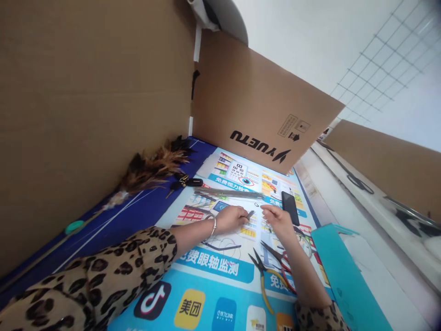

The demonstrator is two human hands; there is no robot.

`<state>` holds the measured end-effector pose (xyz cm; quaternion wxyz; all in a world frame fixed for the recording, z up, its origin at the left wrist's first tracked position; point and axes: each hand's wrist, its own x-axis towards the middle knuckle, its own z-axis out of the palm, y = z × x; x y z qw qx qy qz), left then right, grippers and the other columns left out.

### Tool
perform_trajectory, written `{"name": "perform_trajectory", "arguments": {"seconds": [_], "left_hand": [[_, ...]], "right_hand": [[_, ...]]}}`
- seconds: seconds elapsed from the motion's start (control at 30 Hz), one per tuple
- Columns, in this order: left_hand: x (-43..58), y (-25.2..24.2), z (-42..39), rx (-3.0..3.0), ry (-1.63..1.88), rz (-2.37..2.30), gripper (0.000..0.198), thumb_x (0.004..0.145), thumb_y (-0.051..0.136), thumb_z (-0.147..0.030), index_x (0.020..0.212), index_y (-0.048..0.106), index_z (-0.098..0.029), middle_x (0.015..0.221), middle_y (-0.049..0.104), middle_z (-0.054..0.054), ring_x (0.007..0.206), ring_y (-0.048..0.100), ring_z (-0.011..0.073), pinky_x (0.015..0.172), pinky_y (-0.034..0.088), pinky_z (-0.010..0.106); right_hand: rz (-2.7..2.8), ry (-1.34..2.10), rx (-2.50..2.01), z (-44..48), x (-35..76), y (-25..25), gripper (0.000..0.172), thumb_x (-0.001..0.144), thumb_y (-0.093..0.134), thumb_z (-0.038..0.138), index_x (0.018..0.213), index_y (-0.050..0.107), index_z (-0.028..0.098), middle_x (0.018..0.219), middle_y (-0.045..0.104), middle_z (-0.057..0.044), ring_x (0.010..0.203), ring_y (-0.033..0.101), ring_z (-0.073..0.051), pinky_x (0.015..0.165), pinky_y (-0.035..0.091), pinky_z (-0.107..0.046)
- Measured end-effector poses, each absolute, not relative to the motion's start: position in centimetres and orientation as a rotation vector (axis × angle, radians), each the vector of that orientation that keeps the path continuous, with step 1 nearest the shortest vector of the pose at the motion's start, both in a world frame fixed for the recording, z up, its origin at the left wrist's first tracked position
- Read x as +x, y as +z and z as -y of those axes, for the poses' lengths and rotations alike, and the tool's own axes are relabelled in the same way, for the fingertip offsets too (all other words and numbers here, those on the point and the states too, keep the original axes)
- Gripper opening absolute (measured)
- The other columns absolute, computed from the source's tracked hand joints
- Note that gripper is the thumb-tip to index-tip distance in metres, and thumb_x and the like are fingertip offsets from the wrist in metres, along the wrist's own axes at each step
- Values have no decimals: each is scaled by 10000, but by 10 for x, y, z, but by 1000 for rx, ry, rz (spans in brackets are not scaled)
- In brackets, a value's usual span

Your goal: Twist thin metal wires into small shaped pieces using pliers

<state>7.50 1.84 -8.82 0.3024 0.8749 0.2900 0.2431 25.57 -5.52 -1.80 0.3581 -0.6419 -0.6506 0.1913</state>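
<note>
My left hand [230,218] rests on the printed poster mat [206,280], fingers closed round a small dark tool [250,214] whose tip pokes out toward the right. My right hand [277,219] lies just to its right with fingers curled in a pinch; what it holds is too small to make out. A tiny ring [257,204] lies on the mat just beyond both hands. A bundle of thin metal wires [227,193] lies farther back. Yellow-handled pliers [263,280] and red-handled pliers [280,262] lie under my right forearm. I wear leopard-print sleeves and a bracelet on the left wrist.
A black phone [290,207] lies right of my right hand. A feather duster [151,171] and dark keys [184,181] lie at the left. Cardboard walls [262,115] stand at the left and back. A teal folder [344,276] sits at the right edge.
</note>
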Motion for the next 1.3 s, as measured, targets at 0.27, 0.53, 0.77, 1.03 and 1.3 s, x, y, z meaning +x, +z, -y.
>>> {"name": "perform_trajectory", "arguments": {"seconds": [0.27, 0.53, 0.77, 1.03, 1.3], "left_hand": [[72, -85, -16, 2302, 654, -740, 208, 794, 491, -317, 694, 594, -165, 733, 588, 11, 696, 511, 127, 629, 341, 209], [72, -87, -17, 2299, 664, -725, 191, 799, 485, -307, 719, 597, -174, 747, 587, 6, 716, 510, 127, 641, 348, 207], [73, -86, -16, 2300, 659, -745, 194, 799, 486, -310, 729, 609, -177, 748, 595, 8, 712, 512, 127, 633, 345, 208], [72, -82, -15, 2290, 636, -749, 213, 800, 485, -318, 720, 620, -174, 752, 600, 16, 719, 518, 130, 644, 353, 210], [73, -85, -15, 2286, 641, -732, 208, 802, 481, -317, 737, 624, -180, 754, 610, 10, 719, 531, 127, 660, 363, 210]], "right_hand": [[1978, 18, -1389, 66, 233, -36, 380, 853, 387, 174, 1201, 510, 267, 1078, 526, -68, 1024, 484, -181, 900, 406, -349], [2118, -161, -1426, 67, 236, -42, 473, 827, 358, 89, 1259, 451, 258, 1090, 508, -78, 1019, 462, -191, 893, 410, -357], [2140, -170, -1440, 67, 236, -41, 503, 808, 349, 59, 1255, 455, 263, 1069, 518, -69, 1005, 467, -189, 879, 416, -356], [1919, 51, -1408, 67, 233, -50, 445, 841, 352, 120, 1252, 442, 265, 1072, 518, -66, 1016, 479, -176, 910, 396, -360], [1777, 531, -1409, 59, 232, -48, 313, 808, 477, 211, 1105, 569, 247, 890, 531, -31, 792, 530, -132, 692, 456, -255]]}}
